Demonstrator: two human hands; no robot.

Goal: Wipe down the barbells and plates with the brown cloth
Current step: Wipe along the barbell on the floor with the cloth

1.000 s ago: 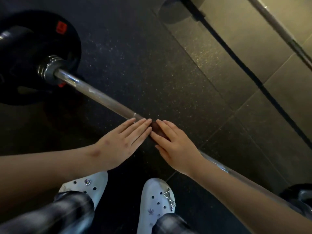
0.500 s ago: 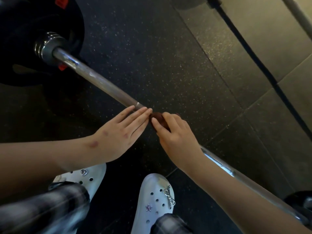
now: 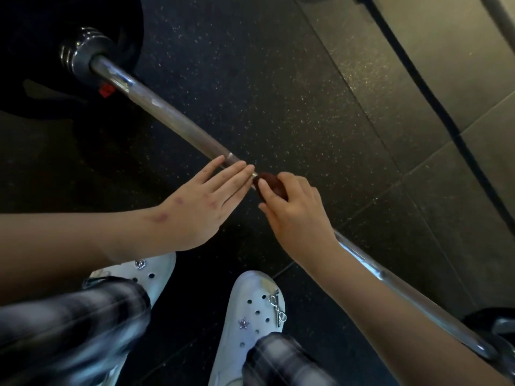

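A steel barbell (image 3: pixel 167 110) lies on the dark rubber floor, running from upper left to lower right. A black plate (image 3: pixel 36 65) sits on its upper-left end; part of another plate (image 3: pixel 498 327) shows at the lower right. The brown cloth (image 3: pixel 271 183) is bunched on the bar near its middle. My right hand (image 3: pixel 295 215) grips the cloth, fingers and thumb curled round it on the bar. My left hand (image 3: pixel 203 204) lies with straight fingers on the bar, just left of the cloth, its fingertips nearly touching it.
My two white clogs (image 3: pixel 250 313) stand on the floor just below the bar. A black cable (image 3: pixel 418 79) runs along the grey floor tiles at the upper right. A second bar (image 3: pixel 498 15) crosses the top right corner.
My right hand's fingers have curled from flat to gripping the cloth. The left hand stays flat on the bar. The view has shifted, so the left plate sits higher in frame.
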